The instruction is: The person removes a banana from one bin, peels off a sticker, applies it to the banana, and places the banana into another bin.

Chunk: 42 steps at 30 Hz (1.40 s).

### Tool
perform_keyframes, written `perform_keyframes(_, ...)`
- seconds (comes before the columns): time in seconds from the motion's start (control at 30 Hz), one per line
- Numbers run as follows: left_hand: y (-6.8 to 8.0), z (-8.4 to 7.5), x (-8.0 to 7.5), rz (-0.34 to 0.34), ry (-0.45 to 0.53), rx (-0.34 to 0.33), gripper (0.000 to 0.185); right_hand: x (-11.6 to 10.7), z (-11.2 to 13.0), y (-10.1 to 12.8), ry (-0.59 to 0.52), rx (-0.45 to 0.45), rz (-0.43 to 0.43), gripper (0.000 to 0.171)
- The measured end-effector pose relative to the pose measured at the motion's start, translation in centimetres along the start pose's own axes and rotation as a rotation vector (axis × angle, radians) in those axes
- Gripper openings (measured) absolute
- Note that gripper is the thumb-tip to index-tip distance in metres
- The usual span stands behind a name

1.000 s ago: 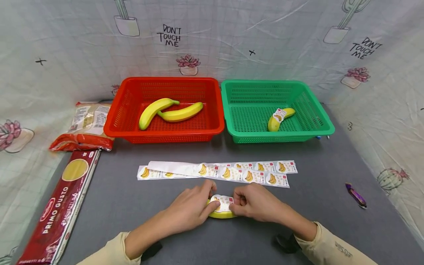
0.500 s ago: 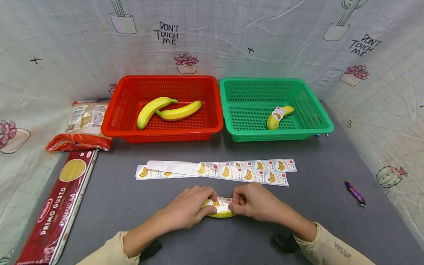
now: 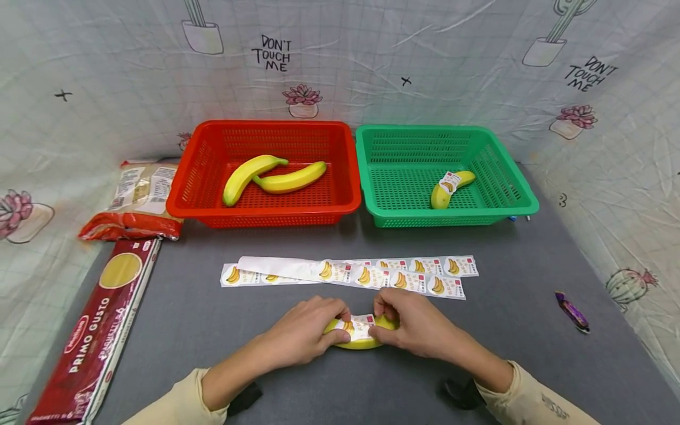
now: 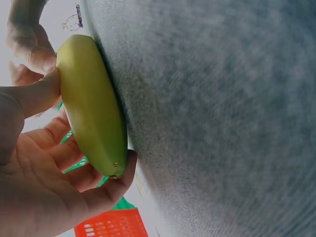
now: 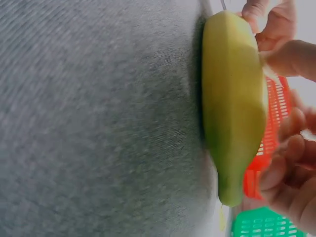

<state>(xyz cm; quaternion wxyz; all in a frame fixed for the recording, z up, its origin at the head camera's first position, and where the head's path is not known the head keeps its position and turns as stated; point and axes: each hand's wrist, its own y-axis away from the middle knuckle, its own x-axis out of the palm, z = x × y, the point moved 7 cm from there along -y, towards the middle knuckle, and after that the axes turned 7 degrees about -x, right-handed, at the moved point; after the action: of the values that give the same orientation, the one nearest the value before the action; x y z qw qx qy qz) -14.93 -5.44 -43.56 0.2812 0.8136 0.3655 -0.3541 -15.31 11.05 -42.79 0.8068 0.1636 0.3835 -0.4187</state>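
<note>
A yellow banana lies on the grey tabletop between both hands, with a white sticker printed with bananas on its upper side. My left hand grips its left end, thumb on the near side and fingers along the far side, as the left wrist view shows. My right hand is over the stem half, its thumb tip at the sticker's right edge. In the right wrist view that thumb touches the top of the banana, while the other fingers curl loosely beside it.
Sticker strips lie just beyond the hands. Behind them stand a red basket with two bananas and a green basket with a stickered banana. Spaghetti and another food bag lie left; a purple-wrapped candy lies right.
The right fingers have drawn apart and uncovered the yellow stem side. The left hand has shifted slightly, its index finger now over the sticker's left part. The sticker now lies flatter.
</note>
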Motion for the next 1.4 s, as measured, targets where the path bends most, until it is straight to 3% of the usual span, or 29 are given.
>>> perform_keyframes(0.1,0.0,0.0,0.0,-0.009,0.001,0.006,0.020,-0.1,0.6,0.1,-0.001,-0.086,-0.063,0.022)
perform_keyframes(0.2,-0.1,0.1,0.1,-0.007,0.003,0.000,0.020,0.4,0.8,0.1,-0.017,-0.139,-0.039,0.018)
perform_keyframes(0.4,-0.2,0.5,0.0,-0.019,0.042,-0.016,0.020,0.8,-0.3,0.2,-0.008,-0.059,0.060,0.018)
perform_keyframes(0.7,-0.5,0.9,-0.5,-0.045,0.105,0.018,0.023,0.6,-0.8,0.4,0.012,-0.077,0.062,0.020)
perform_keyframes(1.17,-0.6,1.3,-0.7,0.044,0.121,0.023,0.029,0.3,-0.7,-0.7,0.014,-0.109,0.153,0.023)
perform_keyframes(1.27,-0.6,1.2,-0.8,0.048,0.113,0.022,0.029,-1.4,-0.7,-1.1,-0.011,-0.137,0.118,0.024)
perform_keyframes(1.33,-0.5,1.1,-0.7,0.053,0.104,0.017,0.030,-3.9,-1.2,-1.4,-0.011,-0.146,0.029,0.023)
perform_keyframes(1.4,-0.5,1.0,-0.6,0.059,0.097,0.017,0.030,-7.9,-2.5,-1.4,0.018,-0.111,-0.100,0.022)
